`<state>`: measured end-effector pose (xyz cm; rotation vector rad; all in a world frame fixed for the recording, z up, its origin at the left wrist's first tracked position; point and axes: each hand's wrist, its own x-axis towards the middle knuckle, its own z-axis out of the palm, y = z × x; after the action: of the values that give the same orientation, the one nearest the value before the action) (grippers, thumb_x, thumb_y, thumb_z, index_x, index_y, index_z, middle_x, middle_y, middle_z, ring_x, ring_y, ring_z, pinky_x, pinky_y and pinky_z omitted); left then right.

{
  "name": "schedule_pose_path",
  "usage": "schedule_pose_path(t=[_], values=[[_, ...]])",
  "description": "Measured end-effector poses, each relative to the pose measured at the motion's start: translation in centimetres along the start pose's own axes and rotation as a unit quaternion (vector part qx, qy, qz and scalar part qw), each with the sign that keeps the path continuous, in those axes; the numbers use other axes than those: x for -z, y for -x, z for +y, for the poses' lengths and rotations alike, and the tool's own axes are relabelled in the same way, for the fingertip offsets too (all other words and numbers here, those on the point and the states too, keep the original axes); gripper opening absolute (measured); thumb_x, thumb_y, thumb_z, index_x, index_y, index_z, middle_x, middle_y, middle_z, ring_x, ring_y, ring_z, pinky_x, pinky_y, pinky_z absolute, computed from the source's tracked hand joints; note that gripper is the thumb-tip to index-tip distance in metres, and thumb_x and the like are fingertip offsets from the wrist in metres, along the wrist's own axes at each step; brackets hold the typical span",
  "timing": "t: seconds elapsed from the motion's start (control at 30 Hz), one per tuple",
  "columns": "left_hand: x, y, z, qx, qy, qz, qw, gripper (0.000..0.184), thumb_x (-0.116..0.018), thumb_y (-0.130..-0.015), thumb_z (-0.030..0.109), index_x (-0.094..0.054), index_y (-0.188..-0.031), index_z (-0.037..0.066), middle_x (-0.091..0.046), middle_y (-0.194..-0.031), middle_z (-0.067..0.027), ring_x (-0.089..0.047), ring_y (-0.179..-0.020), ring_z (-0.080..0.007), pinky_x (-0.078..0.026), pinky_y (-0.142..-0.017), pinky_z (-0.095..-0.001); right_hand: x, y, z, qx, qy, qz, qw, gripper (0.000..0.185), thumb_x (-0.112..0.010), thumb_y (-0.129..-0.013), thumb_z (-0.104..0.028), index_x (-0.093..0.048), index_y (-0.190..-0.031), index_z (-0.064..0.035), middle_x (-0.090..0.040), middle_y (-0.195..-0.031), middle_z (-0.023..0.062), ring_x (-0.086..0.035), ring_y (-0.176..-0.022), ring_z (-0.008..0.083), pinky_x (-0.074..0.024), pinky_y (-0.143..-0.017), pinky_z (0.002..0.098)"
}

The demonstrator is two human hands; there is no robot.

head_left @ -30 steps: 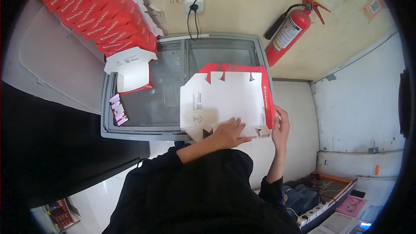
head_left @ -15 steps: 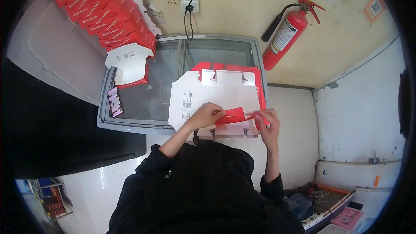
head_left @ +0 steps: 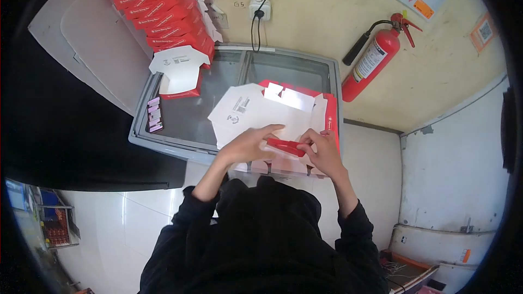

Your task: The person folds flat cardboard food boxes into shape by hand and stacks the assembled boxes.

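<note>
A flat cardboard box blank (head_left: 245,110), white inside with red outer faces, is partly folded on top of further red and white blanks (head_left: 330,110) at the freezer's right side. My left hand (head_left: 248,144) is at the blank's near left, thumb and fingers apart around the left end of the raised red flap (head_left: 289,146). With fingers pinched, my right hand (head_left: 323,151) holds the right end of that flap. The near edge of the blank lies partly behind both hands.
A glass-topped freezer (head_left: 218,90) bears an open box (head_left: 181,79), a phone (head_left: 155,114) and a tall stack of red boxes (head_left: 169,8). A fire extinguisher (head_left: 372,62) hangs by the wall, near a socket (head_left: 260,9) with a black cable.
Since the first frame, my right hand has left the blank's right edge and my left hand its middle. Both are now at the raised near flap, and the top blank has turned slightly.
</note>
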<state>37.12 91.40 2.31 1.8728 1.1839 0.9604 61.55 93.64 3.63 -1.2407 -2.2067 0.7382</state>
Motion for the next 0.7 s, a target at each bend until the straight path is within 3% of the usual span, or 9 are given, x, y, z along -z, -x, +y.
schedule_pose_path(t=[0.07, 0.13, 0.17, 0.27, 0.3, 0.43, 0.53, 0.63, 0.7], values=[[1.5, 1.6, -0.9, -0.014, -0.075, 0.041, 0.996, 0.016, -0.068, -0.083, 0.010, -0.070, -0.097, 0.003, -0.070, -0.086, -0.0163, -0.066, -0.083, -0.0355, -0.050, -0.076, -0.0446, 0.3, -0.4, -0.1, -0.001, -0.036, 0.034, 0.999, 0.006, -0.070, -0.085, -0.013, -0.068, -0.089, -0.0085, -0.069, -0.079, 0.0072, -0.066, -0.075, 0.0223, -0.0423, -0.086, 0.0371], [3.3, 2.7, -1.8, 0.035, -0.163, 0.045, 0.985, 0.017, -0.072, -0.080, 0.013, -0.069, -0.093, 0.003, -0.069, -0.083, -0.0151, -0.066, -0.084, -0.0358, -0.050, -0.077, -0.0448, 0.5, -0.6, -0.1, -0.008, -0.107, 0.049, 0.993, 0.006, -0.069, -0.085, -0.010, -0.068, -0.091, -0.0067, -0.069, -0.079, 0.0080, -0.066, -0.076, 0.0225, -0.0454, -0.079, 0.0349], [3.6, 2.7, -2.1, 0.108, -0.141, 0.039, 0.983, 0.016, -0.073, -0.078, 0.015, -0.067, -0.089, 0.004, -0.067, -0.077, -0.0123, -0.065, -0.083, -0.0344, -0.050, -0.076, -0.0445, 0.3, -0.6, -0.5, -0.015, -0.123, 0.047, 0.991, 0.006, -0.069, -0.085, -0.008, -0.068, -0.091, -0.0066, -0.068, -0.079, 0.0084, -0.066, -0.077, 0.0229, -0.0457, -0.077, 0.0345], [3.8, 1.8, 1.2, 0.165, -0.250, 0.063, 0.952, 0.014, -0.072, -0.077, 0.013, -0.066, -0.088, 0.006, -0.067, -0.077, -0.0096, -0.065, -0.081, -0.0331, -0.049, -0.072, -0.0434, -0.8, -0.6, -2.1, 0.005, -0.131, 0.062, 0.989, 0.008, -0.067, -0.085, -0.005, -0.069, -0.092, -0.0067, -0.067, -0.081, 0.0093, -0.064, -0.079, 0.0247, -0.0463, -0.071, 0.0346], [3.0, 1.5, 1.6, 0.140, -0.275, 0.091, 0.947, 0.024, -0.077, -0.075, 0.015, -0.067, -0.096, 0.008, -0.069, -0.077, -0.0064, -0.066, -0.076, -0.0279, -0.048, -0.072, -0.0393, -1.4, -0.7, -2.6, 0.036, -0.108, 0.077, 0.990, 0.009, -0.067, -0.084, -0.004, -0.069, -0.093, -0.0070, -0.067, -0.082, 0.0094, -0.063, -0.079, 0.0255, -0.0464, -0.072, 0.0355], [1.4, 0.2, 3.2, -0.030, -0.403, 0.049, 0.913, 0.040, -0.074, -0.072, 0.010, -0.057, -0.108, 0.011, -0.065, -0.071, -0.0027, -0.064, -0.076, -0.0244, -0.041, -0.083, -0.0362, -3.1, -0.6, -4.0, 0.131, -0.044, 0.102, 0.985, 0.014, -0.067, -0.082, -0.002, -0.069, -0.095, -0.0079, -0.066, -0.087, 0.0092, -0.061, -0.079, 0.0292, -0.0473, -0.073, 0.0387], [3.0, 0.5, 5.5, 0.000, -0.299, 0.005, 0.954, 0.047, -0.073, -0.074, 0.010, -0.056, -0.118, 0.011, -0.067, -0.089, -0.0076, -0.063, -0.092, -0.0255, -0.043, -0.088, -0.0389, -2.2, -0.2, -3.7, 0.089, -0.080, 0.091, 0.989, 0.016, -0.068, -0.082, -0.002, -0.068, -0.097, -0.0083, -0.065, -0.088, 0.0089, -0.061, -0.081, 0.0302, -0.0473, -0.076, 0.0394], [-0.9, 1.6, 5.9, -0.060, -0.323, 0.111, 0.938, 0.045, -0.060, -0.080, 0.009, -0.056, -0.125, 0.005, -0.062, -0.107, -0.0146, -0.057, -0.109, -0.0294, -0.043, -0.098, -0.0425, -2.9, 0.3, -4.0, 0.047, -0.114, 0.139, 0.983, 0.013, -0.070, -0.083, 0.000, -0.069, -0.095, -0.0044, -0.067, -0.086, 0.0080, -0.064, -0.083, 0.0189, -0.0485, -0.073, 0.0314], [-3.0, 2.1, 4.1, -0.076, -0.369, 0.101, 0.921, 0.059, -0.068, -0.075, 0.013, -0.051, -0.131, 0.003, -0.056, -0.119, -0.0148, -0.052, -0.117, -0.0317, -0.039, -0.104, -0.0446, -3.8, 0.7, -3.7, 0.056, -0.149, 0.179, 0.971, 0.020, -0.070, -0.085, -0.005, -0.066, -0.105, -0.0030, -0.068, -0.093, 0.0073, -0.065, -0.085, 0.0190, -0.0506, -0.076, 0.0321]])
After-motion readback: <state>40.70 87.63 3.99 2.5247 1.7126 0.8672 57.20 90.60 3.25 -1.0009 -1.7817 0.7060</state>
